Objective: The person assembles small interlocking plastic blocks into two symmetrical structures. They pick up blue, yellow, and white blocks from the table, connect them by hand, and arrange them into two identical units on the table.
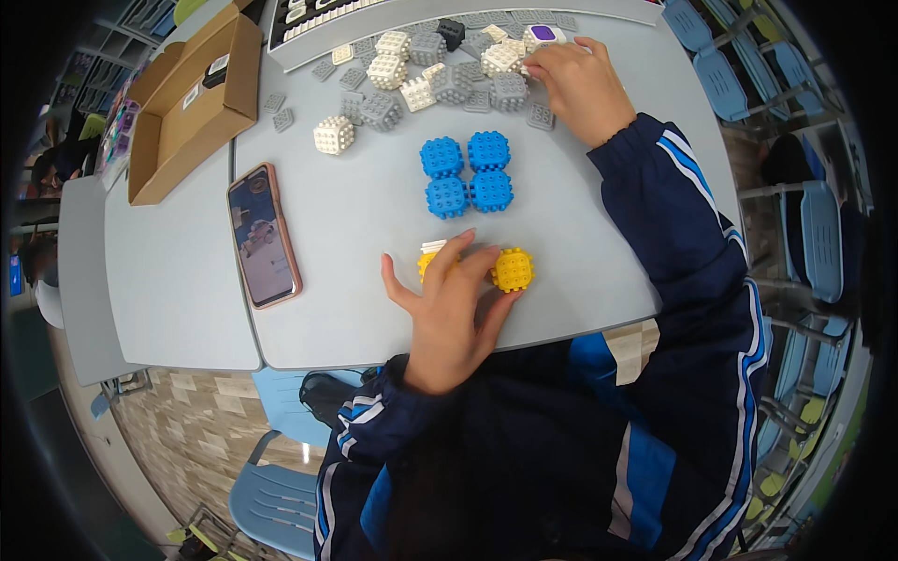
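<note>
My left hand (447, 309) is over two yellow studded blocks near the table's front edge. Thumb and forefinger pinch the right yellow block (513, 269); the other yellow block (427, 262) is partly hidden under the fingers, with a small white piece (433, 247) at its top. At the far side, my right hand (582, 89) has its fingertips drawn together at a white studded block (503, 58). Beside these fingers lies a white block with a purple face (543, 35). Four blue studded blocks (468, 176), grouped in a square, rest between my hands.
Grey blocks (452, 84), white blocks (388, 70) and flat grey plates (540, 116) lie scattered along the back. One white block (333, 136) sits apart. A phone (263, 236) lies at left, near an open cardboard box (150, 140). A long white tray (374, 21) borders the back.
</note>
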### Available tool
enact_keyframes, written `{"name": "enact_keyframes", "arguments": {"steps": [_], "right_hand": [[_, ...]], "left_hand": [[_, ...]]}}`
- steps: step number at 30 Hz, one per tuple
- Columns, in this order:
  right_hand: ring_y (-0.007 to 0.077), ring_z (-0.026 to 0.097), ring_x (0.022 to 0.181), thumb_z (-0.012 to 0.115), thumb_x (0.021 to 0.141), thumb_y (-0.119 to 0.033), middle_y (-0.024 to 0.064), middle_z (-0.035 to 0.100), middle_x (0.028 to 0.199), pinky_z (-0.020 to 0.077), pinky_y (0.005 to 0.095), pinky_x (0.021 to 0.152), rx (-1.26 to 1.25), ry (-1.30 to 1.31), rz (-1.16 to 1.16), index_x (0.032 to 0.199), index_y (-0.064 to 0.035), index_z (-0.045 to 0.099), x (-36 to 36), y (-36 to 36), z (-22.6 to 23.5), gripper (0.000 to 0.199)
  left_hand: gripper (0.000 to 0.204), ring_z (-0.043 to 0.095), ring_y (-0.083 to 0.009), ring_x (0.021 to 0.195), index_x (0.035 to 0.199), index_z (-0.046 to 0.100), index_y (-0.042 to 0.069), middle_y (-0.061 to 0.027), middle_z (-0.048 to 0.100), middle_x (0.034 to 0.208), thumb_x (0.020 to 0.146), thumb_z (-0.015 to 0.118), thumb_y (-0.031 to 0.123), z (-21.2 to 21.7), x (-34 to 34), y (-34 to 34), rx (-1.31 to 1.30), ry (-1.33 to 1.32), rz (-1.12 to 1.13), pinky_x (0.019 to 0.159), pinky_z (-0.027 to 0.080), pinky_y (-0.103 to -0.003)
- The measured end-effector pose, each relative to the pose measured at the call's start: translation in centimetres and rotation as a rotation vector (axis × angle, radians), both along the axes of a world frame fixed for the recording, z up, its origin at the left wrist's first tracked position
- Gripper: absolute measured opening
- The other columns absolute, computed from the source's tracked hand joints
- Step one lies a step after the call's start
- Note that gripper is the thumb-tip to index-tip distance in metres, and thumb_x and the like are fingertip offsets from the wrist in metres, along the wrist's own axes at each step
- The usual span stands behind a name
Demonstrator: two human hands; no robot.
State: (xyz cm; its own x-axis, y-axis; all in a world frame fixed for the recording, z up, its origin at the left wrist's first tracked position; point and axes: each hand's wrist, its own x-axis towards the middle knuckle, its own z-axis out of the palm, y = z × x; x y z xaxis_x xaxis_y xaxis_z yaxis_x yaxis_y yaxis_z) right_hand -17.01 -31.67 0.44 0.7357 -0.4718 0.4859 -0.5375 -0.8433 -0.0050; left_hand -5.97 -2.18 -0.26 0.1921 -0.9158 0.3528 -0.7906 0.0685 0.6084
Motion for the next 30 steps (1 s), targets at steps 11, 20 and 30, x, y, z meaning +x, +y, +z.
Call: {"name": "enact_keyframes", "arguments": {"steps": [11, 20, 30], "right_hand": [[0.0305, 0.069, 0.085, 0.065, 0.071, 0.012, 0.013, 0.07, 0.097, 0.0561, 0.0385, 0.073, 0.06, -0.432, 0.513, 0.105, 0.0012, 0.071, -3.1, 10.0, 5.3, 0.036], [0.0309, 0.068, 0.083, 0.069, 0.08, 0.006, 0.0141, 0.07, 0.096, 0.0577, 0.0373, 0.07, 0.554, -0.391, 0.61, 0.106, 0.0049, 0.069, -5.0, 13.0, -0.1, 0.026], [0.0302, 0.071, 0.087, 0.071, 0.087, 0.006, 0.0153, 0.074, 0.096, 0.0578, 0.0362, 0.076, 0.802, -0.435, 0.575, 0.109, 0.0022, 0.074, -5.0, 13.4, -0.4, 0.023]], "left_hand": [[0.052, 0.056, -0.0228, 0.133, 0.123, 0.065, 0.013, 0.0038, 0.069, 0.121, 0.076, 0.088, 0.017, 0.6, 0.1, 0.0, 0.001, -0.033, -0.004, 0.118, -0.005, -0.066], [0.052, 0.056, -0.0236, 0.131, 0.119, 0.068, 0.015, 0.0056, 0.067, 0.12, 0.07, 0.089, 0.016, 0.5, 0.1, -0.1, 0.003, -0.106, 0.001, 0.119, -0.001, -0.066], [0.058, 0.057, -0.026, 0.13, 0.119, 0.067, 0.011, -0.0008, 0.071, 0.113, 0.067, 0.092, 0.012, 1.2, -0.3, -0.2, 0.034, -0.086, 0.048, 0.122, 0.005, -0.059]]}}
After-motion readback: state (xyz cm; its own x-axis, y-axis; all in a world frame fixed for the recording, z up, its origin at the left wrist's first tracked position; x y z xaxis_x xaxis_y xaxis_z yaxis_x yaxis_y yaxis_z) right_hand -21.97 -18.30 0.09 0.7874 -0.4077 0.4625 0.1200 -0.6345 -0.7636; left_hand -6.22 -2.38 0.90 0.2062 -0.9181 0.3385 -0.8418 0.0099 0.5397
